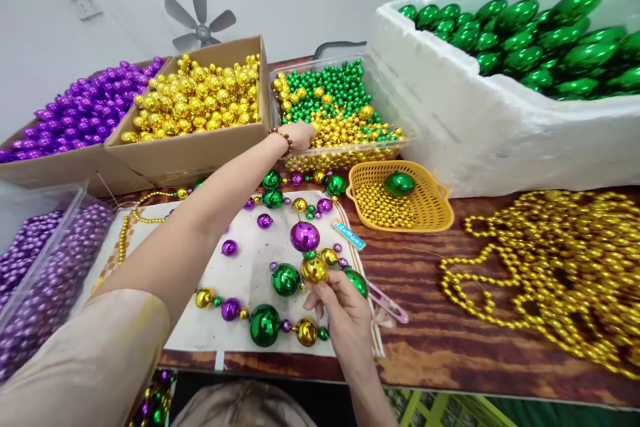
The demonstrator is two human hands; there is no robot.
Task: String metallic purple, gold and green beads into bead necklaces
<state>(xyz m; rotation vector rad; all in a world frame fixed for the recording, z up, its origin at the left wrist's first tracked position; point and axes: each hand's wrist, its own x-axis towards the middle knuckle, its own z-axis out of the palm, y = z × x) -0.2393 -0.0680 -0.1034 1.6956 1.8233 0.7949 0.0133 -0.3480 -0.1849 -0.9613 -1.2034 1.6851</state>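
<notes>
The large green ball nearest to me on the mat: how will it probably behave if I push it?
Being round, the large green ball may roll, though the small purple bead beside it seems strung with it and would probably drag along. Its glossy surface could be slippery.

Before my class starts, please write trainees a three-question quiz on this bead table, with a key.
1. True or false: the left hand is reaching to the cardboard box of purple beads.
2. What colour is the held ball in the right hand? A) green B) gold C) purple
3. Fill in: the orange-yellow basket contains small gold beads and one larger ball coloured ____.

Key: 1 false, it is at the clear bin; 2 B; 3 green.
</notes>
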